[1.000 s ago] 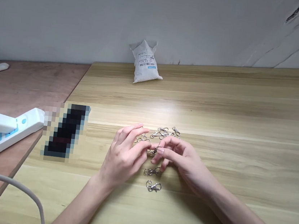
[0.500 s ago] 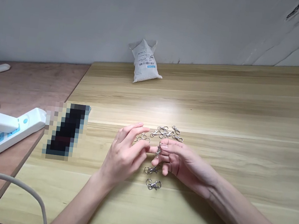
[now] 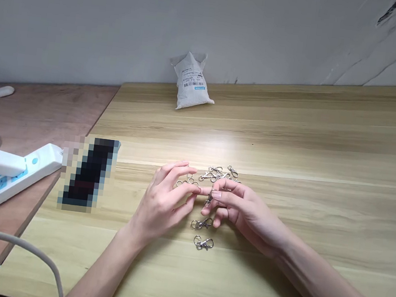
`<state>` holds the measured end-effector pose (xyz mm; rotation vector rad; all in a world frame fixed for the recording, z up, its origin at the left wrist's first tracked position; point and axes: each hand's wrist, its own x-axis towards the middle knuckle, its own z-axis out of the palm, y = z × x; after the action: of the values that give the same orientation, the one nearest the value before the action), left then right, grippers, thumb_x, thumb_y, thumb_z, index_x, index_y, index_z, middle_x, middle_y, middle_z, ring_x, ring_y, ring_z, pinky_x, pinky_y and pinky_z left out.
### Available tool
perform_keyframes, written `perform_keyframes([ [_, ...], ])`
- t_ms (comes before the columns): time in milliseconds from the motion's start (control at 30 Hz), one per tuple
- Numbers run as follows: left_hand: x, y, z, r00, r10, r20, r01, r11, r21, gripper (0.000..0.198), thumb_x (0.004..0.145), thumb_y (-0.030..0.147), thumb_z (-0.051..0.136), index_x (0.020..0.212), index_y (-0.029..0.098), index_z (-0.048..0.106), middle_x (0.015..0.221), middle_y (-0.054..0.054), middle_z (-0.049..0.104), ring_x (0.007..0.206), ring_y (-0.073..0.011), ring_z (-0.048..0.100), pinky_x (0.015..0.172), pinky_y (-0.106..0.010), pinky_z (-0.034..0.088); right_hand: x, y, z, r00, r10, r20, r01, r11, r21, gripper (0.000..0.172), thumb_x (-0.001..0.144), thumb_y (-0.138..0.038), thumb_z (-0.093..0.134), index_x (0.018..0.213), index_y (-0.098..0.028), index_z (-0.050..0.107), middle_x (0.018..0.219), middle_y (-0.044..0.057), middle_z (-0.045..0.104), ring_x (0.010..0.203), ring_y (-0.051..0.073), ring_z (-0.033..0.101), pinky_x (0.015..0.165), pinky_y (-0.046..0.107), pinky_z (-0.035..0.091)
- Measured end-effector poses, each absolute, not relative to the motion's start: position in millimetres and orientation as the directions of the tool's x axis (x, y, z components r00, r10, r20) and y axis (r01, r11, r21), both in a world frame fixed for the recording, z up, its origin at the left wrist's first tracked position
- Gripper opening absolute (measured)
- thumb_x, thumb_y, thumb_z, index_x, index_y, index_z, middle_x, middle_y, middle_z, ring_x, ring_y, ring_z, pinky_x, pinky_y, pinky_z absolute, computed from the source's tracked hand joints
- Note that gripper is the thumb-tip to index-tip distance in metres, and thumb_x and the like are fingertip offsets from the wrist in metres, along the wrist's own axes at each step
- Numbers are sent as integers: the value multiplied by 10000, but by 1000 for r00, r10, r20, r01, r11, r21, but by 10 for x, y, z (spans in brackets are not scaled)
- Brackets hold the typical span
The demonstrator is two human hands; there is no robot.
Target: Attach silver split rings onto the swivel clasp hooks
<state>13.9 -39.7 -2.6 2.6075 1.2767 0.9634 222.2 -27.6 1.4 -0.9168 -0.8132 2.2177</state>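
The right hand point(image 3: 244, 212) was half closed, pinching a silver swivel clasp point(image 3: 209, 198) above the tabletop point(image 3: 292, 141), apparently within reach of the partly open, seemingly empty left hand point(image 3: 162, 202). More clasps point(image 3: 201, 223) lay scattered around both hands.

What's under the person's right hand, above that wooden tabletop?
Beneath the right hand, the light wooden tabletop lies in shadow, with a silver swivel clasp just beside it. Whatever lies directly under the palm is covered and cannot be seen.
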Motion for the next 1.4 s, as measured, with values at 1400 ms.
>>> perform_keyframes([
  [1400,218,-472,19,319,933,165,470,-307,827,33,881,252,642,872,235,669,1210,-52,603,1256,-226,486,1081,-511,406,2183,-382,-98,-346,914,212,159,280,-947,49,890,-193,588,853,-201,618,789,38,680,729,157,644,623,300,515],
])
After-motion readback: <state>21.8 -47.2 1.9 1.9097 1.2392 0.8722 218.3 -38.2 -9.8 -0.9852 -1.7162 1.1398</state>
